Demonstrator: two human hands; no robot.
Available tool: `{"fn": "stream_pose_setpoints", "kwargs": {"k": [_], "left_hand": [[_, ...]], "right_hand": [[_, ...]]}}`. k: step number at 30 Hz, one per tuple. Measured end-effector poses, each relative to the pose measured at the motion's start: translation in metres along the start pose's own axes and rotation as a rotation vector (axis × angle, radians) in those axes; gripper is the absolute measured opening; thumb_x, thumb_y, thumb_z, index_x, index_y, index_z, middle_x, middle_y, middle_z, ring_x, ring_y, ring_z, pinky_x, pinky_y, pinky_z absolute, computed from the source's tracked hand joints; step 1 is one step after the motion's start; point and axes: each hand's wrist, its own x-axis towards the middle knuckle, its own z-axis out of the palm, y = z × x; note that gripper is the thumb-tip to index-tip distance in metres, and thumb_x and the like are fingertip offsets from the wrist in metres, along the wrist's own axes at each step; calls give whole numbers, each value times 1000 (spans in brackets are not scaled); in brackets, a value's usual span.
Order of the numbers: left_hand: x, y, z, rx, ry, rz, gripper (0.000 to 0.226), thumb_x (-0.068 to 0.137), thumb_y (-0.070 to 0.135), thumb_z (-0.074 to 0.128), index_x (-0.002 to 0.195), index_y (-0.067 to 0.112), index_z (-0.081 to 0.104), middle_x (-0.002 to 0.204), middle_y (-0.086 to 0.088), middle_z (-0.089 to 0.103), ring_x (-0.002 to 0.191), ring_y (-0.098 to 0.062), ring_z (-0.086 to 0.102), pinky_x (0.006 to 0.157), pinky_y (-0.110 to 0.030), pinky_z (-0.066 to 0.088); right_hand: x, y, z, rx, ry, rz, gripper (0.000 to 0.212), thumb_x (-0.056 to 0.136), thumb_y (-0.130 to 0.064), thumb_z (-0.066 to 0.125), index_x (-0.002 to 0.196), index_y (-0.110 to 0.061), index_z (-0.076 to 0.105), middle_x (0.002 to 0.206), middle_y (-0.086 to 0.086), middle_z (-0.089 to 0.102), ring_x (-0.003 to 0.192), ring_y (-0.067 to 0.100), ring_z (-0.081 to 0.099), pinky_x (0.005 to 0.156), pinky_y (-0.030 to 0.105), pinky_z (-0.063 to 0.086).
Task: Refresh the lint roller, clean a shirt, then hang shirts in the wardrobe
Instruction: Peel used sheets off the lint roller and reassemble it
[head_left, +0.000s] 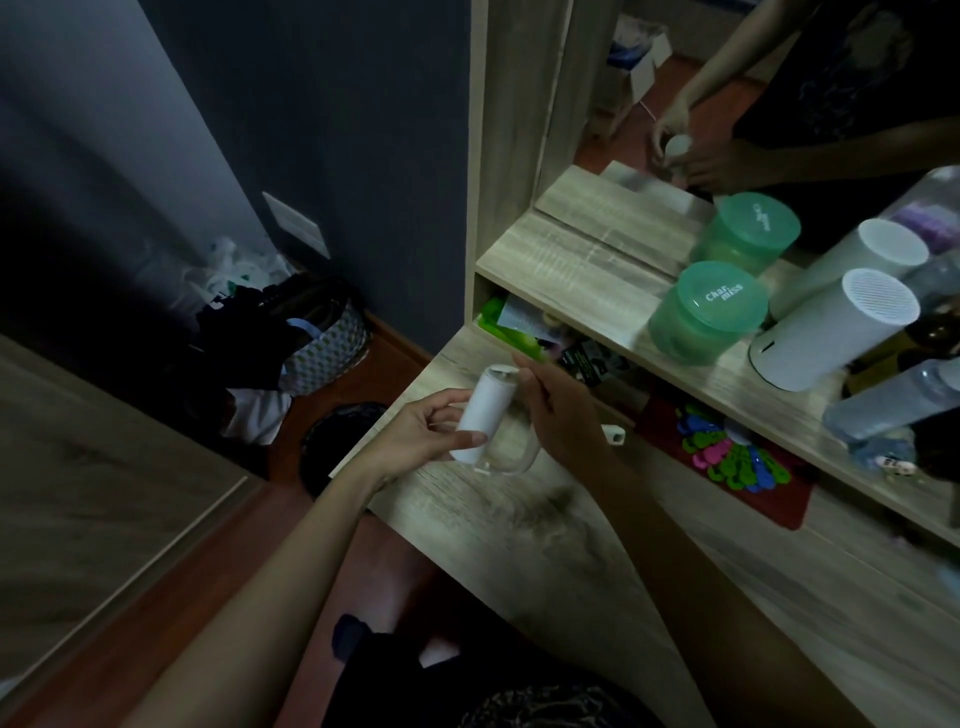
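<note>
Left grip (421, 426) curls round the white lint roller (485, 415), held just above the bench (519, 519). Right grip (561, 410) pinches its top end. Judgement: refresh step under way, no sheet visibly peeled. Shirt cleaning and hanging not yet done.

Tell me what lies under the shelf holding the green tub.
Under the shelf, on the desk: a green packet with a printed sheet, a dark packet, and a red mat bearing coloured clips. The shelf hides whatever lies further back.
</note>
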Motion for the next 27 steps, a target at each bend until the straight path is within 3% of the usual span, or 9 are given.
{"fn": "stream_pose_setpoints", "kwargs": {"k": [3, 8, 13, 18, 23, 27], "left_hand": [[0, 0, 2, 10, -13, 1, 53, 78, 5, 76, 126, 18, 59, 111, -10, 68, 97, -17, 68, 74, -25, 56], [0, -3, 3, -33, 15, -17, 52, 80, 6, 74, 127, 22, 58, 110, -6, 70, 98, -17, 69, 78, -30, 58], [0, -2, 0, -62, 9, -33, 49, 80, 7, 74, 124, 24, 60, 111, -8, 69, 99, -20, 69, 81, -34, 58], [0, 0, 1, -55, 7, -31, 50, 81, 6, 73, 126, 23, 59, 109, -8, 70, 97, -20, 70, 82, -34, 58], [1, 2, 1, -62, 15, -19, 47, 82, 7, 72, 124, 23, 61, 109, -10, 71, 94, -17, 70, 73, -27, 57], [1, 6, 2, -59, 16, -14, 47, 83, 6, 71, 126, 20, 60, 108, -11, 71, 88, -12, 70, 68, -23, 56]], "right_hand": [[2, -1, 1, -13, 8, -5, 53, 95, -38, 31, 119, -1, 59, 106, 15, 68, 97, 20, 65, 82, 37, 56], [2, -3, 2, -27, 10, -8, 52, 95, -37, 31, 118, -2, 60, 106, 16, 69, 96, 23, 65, 83, 35, 54], [3, -1, 4, 8, 25, 64, 40, 96, -26, 37, 113, -1, 63, 101, 15, 70, 88, 17, 65, 74, 12, 45], [3, -3, 1, -8, 10, 41, 43, 97, -31, 36, 110, -2, 64, 98, 12, 70, 85, 9, 60, 72, 6, 40], [2, -4, -3, 1, 9, -4, 48, 95, -40, 32, 106, -6, 64, 92, 7, 69, 81, 9, 62, 70, 11, 44], [2, -6, -6, -1, 41, -2, 41, 97, -35, 38, 104, -6, 65, 93, 7, 70, 82, 9, 62, 71, 14, 45]]}}
